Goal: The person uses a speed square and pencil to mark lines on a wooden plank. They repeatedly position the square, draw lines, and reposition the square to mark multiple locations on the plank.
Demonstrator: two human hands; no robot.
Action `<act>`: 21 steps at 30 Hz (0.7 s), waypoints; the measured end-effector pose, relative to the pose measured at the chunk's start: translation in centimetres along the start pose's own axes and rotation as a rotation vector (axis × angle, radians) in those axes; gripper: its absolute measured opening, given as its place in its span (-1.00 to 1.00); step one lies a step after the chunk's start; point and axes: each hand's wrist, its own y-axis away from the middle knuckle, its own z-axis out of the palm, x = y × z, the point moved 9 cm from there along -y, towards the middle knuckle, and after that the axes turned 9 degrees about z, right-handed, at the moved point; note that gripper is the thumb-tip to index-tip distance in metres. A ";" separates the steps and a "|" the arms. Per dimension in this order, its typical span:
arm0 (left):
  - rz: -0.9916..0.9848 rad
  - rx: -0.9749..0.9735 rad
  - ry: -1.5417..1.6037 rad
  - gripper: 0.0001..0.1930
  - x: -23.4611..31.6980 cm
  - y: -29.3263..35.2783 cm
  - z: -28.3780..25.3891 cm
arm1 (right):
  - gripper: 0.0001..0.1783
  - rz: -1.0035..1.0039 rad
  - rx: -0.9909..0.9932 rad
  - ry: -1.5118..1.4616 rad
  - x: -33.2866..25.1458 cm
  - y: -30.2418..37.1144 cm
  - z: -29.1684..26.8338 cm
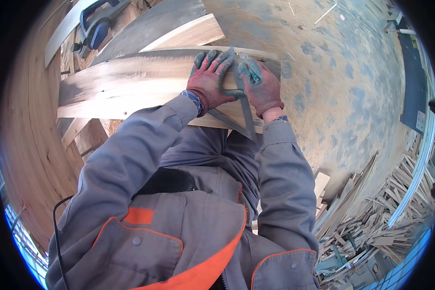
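Observation:
A wide pale wooden board point(125, 90), with dark streaks on its surface, lies crosswise in front of me. Across its right end rests a flat grey metal square point(247, 114) with a long blade and a slanting leg. My left hand point(210, 79), in a red knit glove with green-coated fingers, is pressed flat on the board. Its fingers are spread and its thumb touches the blade. My right hand point(262, 84), gloved alike, sits just right of the blade with its fingers curled in a pinch. Whatever those fingers hold is hidden.
More boards point(191, 35) lie beyond and under this one. At the far left a blue-and-black power tool point(95, 31) rests among planks. Large brown timber point(31, 121) runs along the left. Scrap wood point(386, 227) is heaped at lower right, beside the dusty floor point(338, 106).

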 end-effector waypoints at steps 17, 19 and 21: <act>-0.016 -0.022 -0.038 0.19 -0.2 0.0 0.4 | -0.62 0.216 -0.115 0.020 1.3 -2.8 1.4; -0.019 -0.032 -0.045 0.19 -0.3 0.0 0.6 | -0.63 0.208 -0.109 0.025 1.4 -2.7 1.4; -0.037 -0.069 -0.063 0.19 -0.4 0.0 0.9 | -0.64 0.199 -0.107 0.052 1.4 -2.6 1.2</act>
